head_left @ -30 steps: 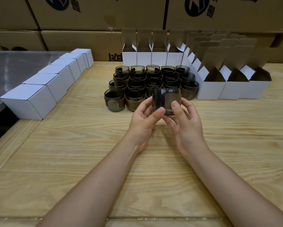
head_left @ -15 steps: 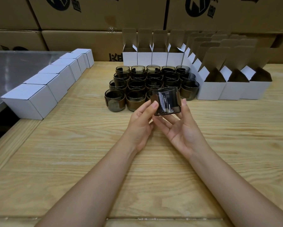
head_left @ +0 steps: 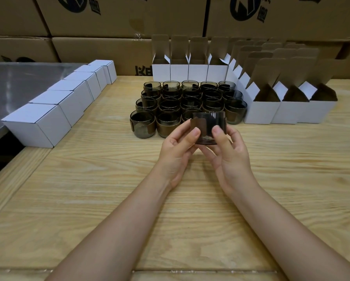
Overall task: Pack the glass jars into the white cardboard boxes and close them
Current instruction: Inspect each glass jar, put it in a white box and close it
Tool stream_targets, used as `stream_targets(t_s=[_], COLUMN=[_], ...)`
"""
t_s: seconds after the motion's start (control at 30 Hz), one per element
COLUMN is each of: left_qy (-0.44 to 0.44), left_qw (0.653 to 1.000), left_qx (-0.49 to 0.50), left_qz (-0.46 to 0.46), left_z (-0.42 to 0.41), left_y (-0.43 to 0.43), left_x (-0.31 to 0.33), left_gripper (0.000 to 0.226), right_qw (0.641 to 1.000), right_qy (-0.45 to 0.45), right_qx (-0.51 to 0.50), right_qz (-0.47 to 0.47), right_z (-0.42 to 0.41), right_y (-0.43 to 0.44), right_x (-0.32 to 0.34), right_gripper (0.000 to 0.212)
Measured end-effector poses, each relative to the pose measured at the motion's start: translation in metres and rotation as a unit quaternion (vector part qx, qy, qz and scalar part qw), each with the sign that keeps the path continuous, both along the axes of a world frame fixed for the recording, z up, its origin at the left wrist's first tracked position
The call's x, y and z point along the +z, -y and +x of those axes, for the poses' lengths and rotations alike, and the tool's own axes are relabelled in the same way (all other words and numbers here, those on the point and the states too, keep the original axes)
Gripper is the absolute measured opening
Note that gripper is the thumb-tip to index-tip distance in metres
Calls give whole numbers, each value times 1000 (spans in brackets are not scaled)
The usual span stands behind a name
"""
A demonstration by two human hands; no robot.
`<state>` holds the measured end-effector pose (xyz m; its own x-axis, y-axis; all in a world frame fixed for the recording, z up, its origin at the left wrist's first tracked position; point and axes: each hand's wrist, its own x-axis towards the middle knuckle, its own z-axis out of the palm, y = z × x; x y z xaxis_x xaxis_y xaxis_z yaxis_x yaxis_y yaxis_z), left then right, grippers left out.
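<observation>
You hold one smoky glass jar (head_left: 207, 123) at the centre of the frame, over the desk (head_left: 89, 189) and just in front of the block of other jars (head_left: 170, 102). Your left hand (head_left: 176, 151) and right hand (head_left: 228, 157) each keep a grip pinching it, thumbs on the near wall, fingers curled behind. At the upper right stand open white boxes (head_left: 261, 110), flaps raised. A row of closed white boxes (head_left: 40, 124) lines the left. Across the top sit brown cartons (head_left: 109, 15).

Body check: left hand (head_left: 176, 153) and right hand (head_left: 228, 157) bare, nails short and plain; both forearms (head_left: 117, 230) uncovered, skin only.
</observation>
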<state>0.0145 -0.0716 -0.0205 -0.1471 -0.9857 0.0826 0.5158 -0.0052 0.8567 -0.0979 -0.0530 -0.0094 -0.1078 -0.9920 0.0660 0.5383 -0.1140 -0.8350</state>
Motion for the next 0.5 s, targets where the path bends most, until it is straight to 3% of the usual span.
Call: stream_targets(t_s=[0.13, 0.23, 0.4, 0.5], left_qy=[10, 8, 11, 28], left_qw=[1000, 999, 999, 999], left_qx=[-28, -35, -49, -35], left_qz=[5, 14, 5, 12], left_z=[1, 1, 1, 3], left_y=[-2, -3, -8, -4], left_x=[3, 3, 8, 4], left_gripper=[63, 69, 104, 71], right_qw=[995, 987, 979, 981], right_qy=[76, 114, 118, 76], right_qx=[60, 111, 158, 164], right_qz=[12, 29, 52, 75], right_z=[-4, -4, 0, -2], right_y=[2, 3, 2, 4], right_x=[0, 0, -3, -3], right_gripper=[43, 50, 58, 57])
